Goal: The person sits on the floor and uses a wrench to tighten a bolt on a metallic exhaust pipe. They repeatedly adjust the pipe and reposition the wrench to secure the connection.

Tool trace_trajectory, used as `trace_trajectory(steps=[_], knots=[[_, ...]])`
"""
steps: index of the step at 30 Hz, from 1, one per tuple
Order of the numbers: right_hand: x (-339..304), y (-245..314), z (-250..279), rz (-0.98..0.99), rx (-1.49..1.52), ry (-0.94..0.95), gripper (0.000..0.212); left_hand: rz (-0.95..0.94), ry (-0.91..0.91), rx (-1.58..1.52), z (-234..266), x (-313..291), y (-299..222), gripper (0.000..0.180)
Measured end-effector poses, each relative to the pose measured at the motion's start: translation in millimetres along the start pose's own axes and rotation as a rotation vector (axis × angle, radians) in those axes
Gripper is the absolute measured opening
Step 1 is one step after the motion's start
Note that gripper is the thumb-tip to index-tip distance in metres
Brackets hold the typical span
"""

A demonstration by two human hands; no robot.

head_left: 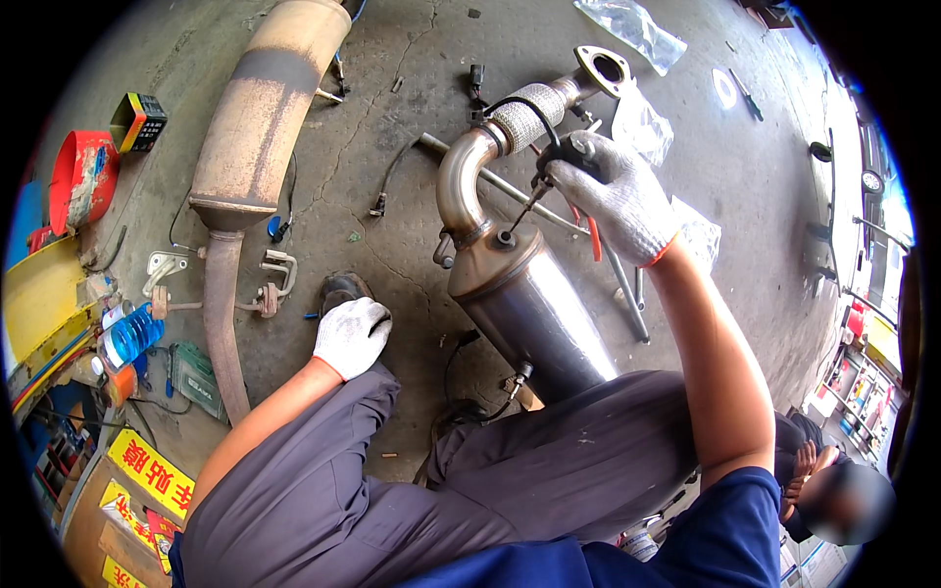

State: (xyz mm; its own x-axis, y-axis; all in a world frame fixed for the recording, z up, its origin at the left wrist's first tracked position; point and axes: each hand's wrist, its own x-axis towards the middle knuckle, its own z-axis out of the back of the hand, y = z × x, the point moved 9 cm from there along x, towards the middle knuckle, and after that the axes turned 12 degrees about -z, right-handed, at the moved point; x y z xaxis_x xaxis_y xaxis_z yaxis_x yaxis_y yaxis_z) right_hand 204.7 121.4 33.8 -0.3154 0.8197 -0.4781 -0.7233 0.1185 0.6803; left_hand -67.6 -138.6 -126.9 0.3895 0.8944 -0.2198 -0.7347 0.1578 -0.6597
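Note:
My right hand [613, 186], in a white knit glove, is closed on a sensor [537, 196] with a black cable. The sensor's thin metal stem points down at a round port [505, 239] on the shiny exhaust canister [539, 318]. From the canister a bent pipe [463, 181] and a braided flex section [529, 118] lead to an oval flange [605, 71]. Black cable loops over the braid. My left hand [353, 338], gloved too, rests on my left knee with its fingers loosely bent and nothing seen in it.
A rusty old exhaust section [260, 118] lies at left on the concrete floor. Metal rods [627, 294] lie beside the canister, and plastic bags [637, 34] behind. A red container [83, 181] and a small box [137, 122] stand far left. Another person [833, 490] is at lower right.

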Motion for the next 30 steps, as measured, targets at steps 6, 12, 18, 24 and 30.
trace_trajectory(steps=[6,12,18,24,30], knots=[[0,-1,-4,-0.098,0.017,0.008,0.042,-0.002,0.000,0.001,-1,-1,1,0.012],[1,-12,-11,-0.200,0.166,0.051,0.039,-0.002,0.003,0.001,0,0,0,0.014],[1,-14,-18,-0.228,0.363,0.151,0.029,0.009,0.010,-0.006,0,-1,1,0.015],[3,-37,-29,-0.322,0.655,0.265,0.022,0.013,0.015,-0.002,0,0,1,0.015],[-3,-30,-31,-0.315,0.826,0.302,0.023,0.010,0.009,-0.002,0,-1,2,0.014]])
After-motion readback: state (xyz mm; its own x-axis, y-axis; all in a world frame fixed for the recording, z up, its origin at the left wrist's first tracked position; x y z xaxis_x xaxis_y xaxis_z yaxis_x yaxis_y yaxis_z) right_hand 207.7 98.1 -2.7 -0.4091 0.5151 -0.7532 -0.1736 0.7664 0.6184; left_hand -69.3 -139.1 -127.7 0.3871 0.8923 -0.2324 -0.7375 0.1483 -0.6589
